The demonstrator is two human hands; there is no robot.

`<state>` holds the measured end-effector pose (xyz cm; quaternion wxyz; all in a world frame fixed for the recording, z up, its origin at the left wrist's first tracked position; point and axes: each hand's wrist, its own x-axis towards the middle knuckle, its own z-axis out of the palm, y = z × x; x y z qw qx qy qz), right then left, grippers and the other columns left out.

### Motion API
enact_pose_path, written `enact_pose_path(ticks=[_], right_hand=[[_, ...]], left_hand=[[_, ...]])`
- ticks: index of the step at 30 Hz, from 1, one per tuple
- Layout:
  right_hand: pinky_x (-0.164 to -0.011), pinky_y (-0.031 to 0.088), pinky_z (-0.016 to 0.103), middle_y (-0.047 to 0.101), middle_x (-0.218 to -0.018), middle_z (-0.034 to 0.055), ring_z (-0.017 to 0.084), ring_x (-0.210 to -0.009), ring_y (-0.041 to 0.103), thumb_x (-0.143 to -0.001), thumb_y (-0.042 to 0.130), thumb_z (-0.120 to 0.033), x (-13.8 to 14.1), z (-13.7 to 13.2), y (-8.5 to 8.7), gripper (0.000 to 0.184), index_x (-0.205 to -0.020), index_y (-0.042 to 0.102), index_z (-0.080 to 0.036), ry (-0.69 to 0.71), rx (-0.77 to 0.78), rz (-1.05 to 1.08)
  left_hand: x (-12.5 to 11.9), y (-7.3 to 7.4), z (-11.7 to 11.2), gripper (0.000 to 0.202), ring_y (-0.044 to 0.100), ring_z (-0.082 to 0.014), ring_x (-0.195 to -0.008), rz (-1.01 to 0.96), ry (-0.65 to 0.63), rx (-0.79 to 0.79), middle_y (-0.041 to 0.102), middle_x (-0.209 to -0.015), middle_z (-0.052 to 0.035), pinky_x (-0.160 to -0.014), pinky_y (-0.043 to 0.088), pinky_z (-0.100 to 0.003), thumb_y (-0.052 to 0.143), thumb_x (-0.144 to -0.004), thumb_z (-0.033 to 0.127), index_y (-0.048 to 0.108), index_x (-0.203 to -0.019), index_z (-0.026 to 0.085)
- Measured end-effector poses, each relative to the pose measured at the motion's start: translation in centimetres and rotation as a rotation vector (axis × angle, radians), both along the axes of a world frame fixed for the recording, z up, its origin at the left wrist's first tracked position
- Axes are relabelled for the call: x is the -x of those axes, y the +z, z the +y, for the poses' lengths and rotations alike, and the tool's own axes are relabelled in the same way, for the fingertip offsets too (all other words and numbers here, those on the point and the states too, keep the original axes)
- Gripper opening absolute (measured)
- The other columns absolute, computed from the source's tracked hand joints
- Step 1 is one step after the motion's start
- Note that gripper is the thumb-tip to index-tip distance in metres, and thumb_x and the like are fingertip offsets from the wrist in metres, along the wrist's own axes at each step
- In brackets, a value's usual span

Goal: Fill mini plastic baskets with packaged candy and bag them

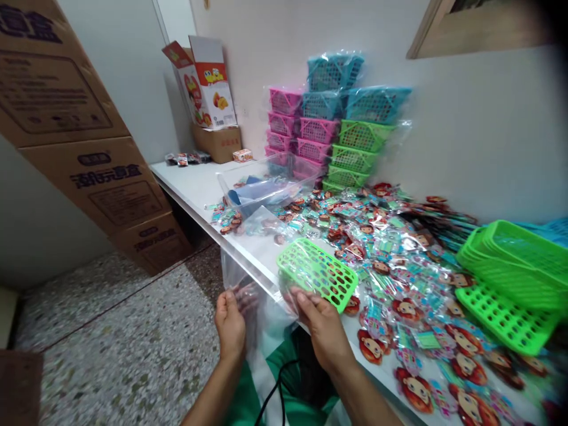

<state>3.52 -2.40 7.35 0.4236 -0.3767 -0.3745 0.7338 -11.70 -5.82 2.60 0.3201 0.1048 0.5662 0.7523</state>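
Note:
My left hand (231,324) pinches one edge of a clear plastic bag (251,260) held up in front of the table edge. My right hand (322,325) grips the other side of the bag's mouth together with the near end of a small bright green perforated basket (317,273). The basket tilts up and away from me above the white table (195,180), partly at the bag's opening. Both hands have their fingers closed.
Many small packets printed with a cartoon face (399,278) cover the table. A stack of green baskets (515,272) sits at the right. Wrapped pink, blue and green baskets (337,124) are piled against the wall, behind a clear tub (270,186). Cardboard boxes (89,154) lean at the left.

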Motion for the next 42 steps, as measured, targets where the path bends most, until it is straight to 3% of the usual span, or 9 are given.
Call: enact_pose_path(ticks=[6, 8, 11, 12, 15, 22, 26, 30, 42], right_hand=[[-0.056, 0.040, 0.025, 0.067, -0.065, 0.0025, 0.014, -0.057, 0.056, -0.069, 0.069, -0.049, -0.3, 1.7, -0.6, 0.036, -0.076, 0.071, -0.014, 0.089, -0.151, -0.255], [-0.054, 0.038, 0.024, 0.064, -0.059, 0.0008, 0.013, -0.054, 0.053, -0.069, 0.070, -0.049, -0.3, 2.0, -0.6, 0.035, -0.068, 0.069, -0.014, 0.125, -0.224, -0.308], [-0.053, 0.035, 0.024, 0.056, -0.054, -0.0018, 0.012, -0.053, 0.048, -0.069, 0.069, -0.048, 0.2, 2.0, -0.5, 0.036, -0.060, 0.062, -0.015, 0.162, -0.296, -0.388], [-0.052, 0.034, 0.023, 0.053, -0.052, -0.0030, 0.011, -0.052, 0.046, -0.070, 0.068, -0.049, 0.4, 2.0, -0.5, 0.037, -0.058, 0.059, -0.015, 0.168, -0.310, -0.412], [-0.049, 0.030, 0.023, 0.044, -0.049, -0.0060, 0.009, -0.049, 0.039, -0.071, 0.066, -0.050, 1.3, 1.8, -0.5, 0.039, -0.056, 0.052, -0.017, 0.201, -0.345, -0.451], [-0.049, 0.030, 0.023, 0.045, -0.047, -0.0055, 0.009, -0.047, 0.039, -0.069, 0.067, -0.054, 0.9, 2.3, -0.9, 0.043, -0.054, 0.050, -0.017, 0.269, -0.294, -0.420], [-0.048, 0.029, 0.022, 0.049, -0.050, -0.0049, 0.009, -0.048, 0.040, -0.069, 0.067, -0.051, 0.1, 2.8, -1.5, 0.039, -0.058, 0.051, -0.018, 0.301, -0.298, -0.440], [-0.049, 0.028, 0.022, 0.043, -0.049, -0.0060, 0.009, -0.049, 0.036, -0.075, 0.061, -0.049, -0.5, 3.0, -1.2, 0.039, -0.056, 0.045, -0.019, 0.273, -0.363, -0.513], [-0.048, 0.036, 0.022, 0.046, -0.053, -0.0028, 0.012, -0.052, 0.045, -0.078, 0.055, -0.053, -3.5, 0.6, 5.7, 0.041, -0.056, 0.048, -0.020, 0.253, -0.526, -0.771]], left_hand=[[1.3, -2.4, -2.5, 0.008, 0.061, -0.0155, -0.054, -0.056, -0.063, 0.338, 0.064, -0.071, -0.0058, -0.056, 0.051, -0.031, 0.053, -0.080, 0.020, 0.052, -0.087, 0.015], [2.2, -1.9, -3.6, 0.017, 0.058, -0.0144, -0.058, 0.001, 0.035, 0.406, 0.060, -0.071, -0.0019, -0.059, 0.049, -0.029, 0.059, -0.075, 0.018, 0.051, -0.090, 0.016], [2.3, 0.8, -4.9, 0.027, 0.056, -0.0121, -0.074, 0.263, 0.184, 0.408, 0.057, -0.082, 0.0026, -0.071, 0.044, -0.024, 0.065, -0.073, 0.027, 0.051, -0.096, 0.023], [1.8, 2.0, -5.2, 0.025, 0.054, -0.0132, -0.075, 0.518, 0.106, 0.398, 0.057, -0.081, 0.0019, -0.071, 0.043, -0.025, 0.066, -0.072, 0.033, 0.054, -0.091, 0.022], [-0.4, 4.7, -4.9, 0.029, 0.050, -0.0137, -0.067, 0.940, -0.473, 0.356, 0.056, -0.074, 0.0018, -0.063, 0.038, -0.025, 0.071, -0.066, 0.042, 0.057, -0.079, 0.019], [-1.2, 5.0, -2.7, 0.031, 0.042, -0.0104, -0.060, 0.534, -0.822, 0.212, 0.048, -0.062, 0.0021, -0.056, 0.032, -0.022, 0.052, -0.083, 0.042, 0.058, -0.070, 0.014], [0.5, 5.4, -2.8, 0.035, 0.037, -0.0090, -0.056, 0.469, -0.773, 0.248, 0.041, -0.056, 0.0037, -0.052, 0.027, -0.021, 0.054, -0.081, 0.043, 0.056, -0.062, 0.014], [1.9, 6.1, -3.0, 0.032, 0.042, -0.0105, -0.059, 0.527, -0.573, 0.305, 0.047, -0.059, 0.0025, -0.055, 0.031, -0.021, 0.052, -0.082, 0.041, 0.058, -0.066, 0.015], [0.5, 13.2, -4.7, 0.023, 0.052, -0.0124, -0.061, 1.108, -0.479, 0.345, 0.056, -0.064, 0.0009, -0.057, 0.038, -0.023, 0.047, -0.087, 0.030, 0.057, -0.070, 0.020]])
